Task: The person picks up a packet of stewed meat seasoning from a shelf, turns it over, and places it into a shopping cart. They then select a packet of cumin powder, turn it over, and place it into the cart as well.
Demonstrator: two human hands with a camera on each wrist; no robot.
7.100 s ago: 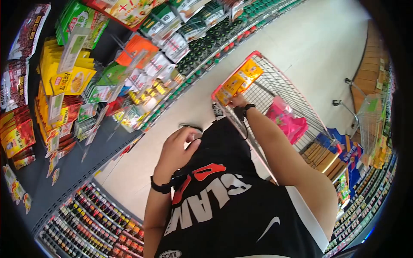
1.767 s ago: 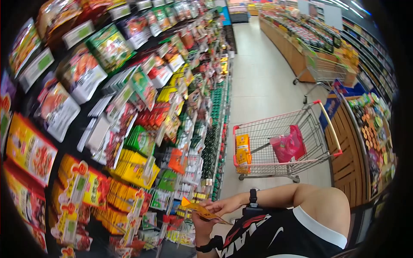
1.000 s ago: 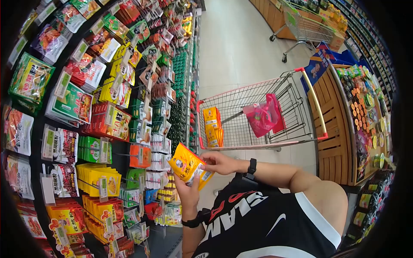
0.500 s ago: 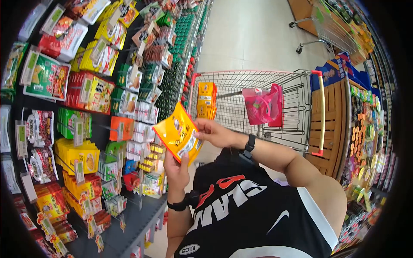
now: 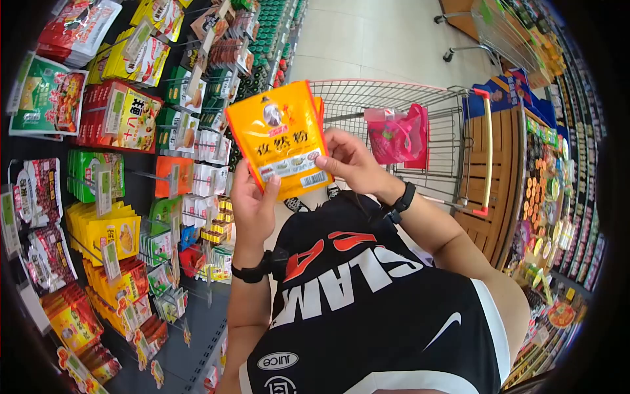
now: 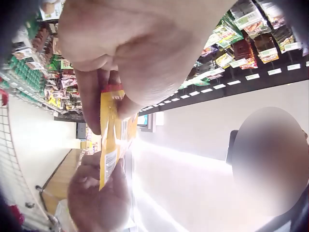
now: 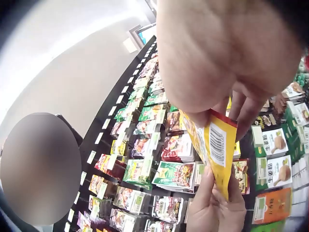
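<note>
Both hands hold an orange-yellow packet of cumin powder [image 5: 279, 138], its printed front facing the head camera and tilted slightly. My left hand [image 5: 252, 203] grips the lower left corner, thumb on the front. On the lower right edge, my right hand [image 5: 354, 161] pinches the packet, thumb over the front. In the left wrist view the packet [image 6: 108, 140] shows nearly edge-on between the two hands. A barcode on the packet [image 7: 217, 145] is visible in the right wrist view. The fingers behind the packet are mostly hidden.
A wire shopping cart [image 5: 453, 90] stands ahead, carrying a pink plastic bag [image 5: 397, 138]. Yellow packets [image 5: 319, 105] in its far-left end are mostly covered by the held one. Hanging seasoning packets [image 5: 108, 233] fill the rack on the left. A wooden slatted stand [image 5: 489, 164] is at right.
Seven seconds ago my right hand was at the yellow packets in the cart and my left was empty. Since then both hands have taken a packet, raised it and turned its front towards the head camera.
</note>
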